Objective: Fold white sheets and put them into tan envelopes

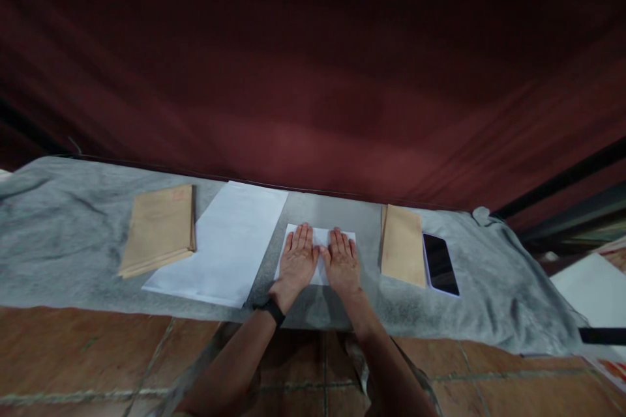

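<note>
A small white sheet of paper (pixel 320 275) lies on the grey cloth in front of me. My left hand (pixel 298 259) rests flat on its left part, fingers stretched forward, with a black band on the wrist. Flat on the right part of the same paper is my right hand (pixel 341 263), its thumb close to the left one. Both palms face down and hide much of the paper. Left of the hands are large white sheets (pixel 235 241), partly under a stack of brown envelopes (pixel 159 225). Some more brown envelopes (pixel 403 244) lie to the right.
A phone (pixel 441 264) with a dark screen lies beside the right envelopes. The grey cloth (pixel 493 280) covers a long narrow surface. Behind it hangs a dark red curtain (pixel 303 104). White paper (pixel 594 290) shows at the far right, and tiled floor (pixel 83 352) in front.
</note>
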`<state>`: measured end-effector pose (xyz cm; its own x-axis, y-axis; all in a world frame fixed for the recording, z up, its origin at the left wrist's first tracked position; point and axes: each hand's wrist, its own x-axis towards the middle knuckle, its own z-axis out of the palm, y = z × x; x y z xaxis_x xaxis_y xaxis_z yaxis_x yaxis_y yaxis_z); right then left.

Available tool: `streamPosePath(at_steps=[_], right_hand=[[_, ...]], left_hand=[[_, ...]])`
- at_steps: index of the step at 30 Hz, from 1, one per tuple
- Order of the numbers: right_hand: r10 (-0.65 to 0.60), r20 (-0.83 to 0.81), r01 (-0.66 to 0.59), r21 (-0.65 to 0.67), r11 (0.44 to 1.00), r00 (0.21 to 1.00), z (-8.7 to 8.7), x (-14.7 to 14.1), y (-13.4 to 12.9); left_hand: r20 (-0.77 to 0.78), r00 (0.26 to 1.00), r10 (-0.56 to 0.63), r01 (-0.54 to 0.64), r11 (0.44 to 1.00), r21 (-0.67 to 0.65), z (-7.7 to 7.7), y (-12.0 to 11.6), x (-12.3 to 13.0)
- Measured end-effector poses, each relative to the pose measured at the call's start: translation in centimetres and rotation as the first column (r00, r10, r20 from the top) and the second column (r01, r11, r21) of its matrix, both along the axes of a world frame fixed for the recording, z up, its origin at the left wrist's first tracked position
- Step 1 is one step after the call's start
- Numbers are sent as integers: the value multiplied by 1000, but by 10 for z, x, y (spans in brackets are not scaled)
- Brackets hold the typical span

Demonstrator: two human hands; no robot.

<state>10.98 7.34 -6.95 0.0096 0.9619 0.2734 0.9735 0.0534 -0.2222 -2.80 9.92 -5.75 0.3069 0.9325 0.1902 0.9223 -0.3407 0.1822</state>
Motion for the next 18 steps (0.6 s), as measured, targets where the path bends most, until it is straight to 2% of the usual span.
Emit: streamPosePath(at_steps=[12,18], right_hand=[[-58,-1,58,93,994,998,-11,33,-12],[-97,-4,96,132,987,995,-12,43,-19]], left_hand=[[53,987,149,-150,988,21,-2,-4,-16],[131,977,170,-174,985,18,0,-5,-28]])
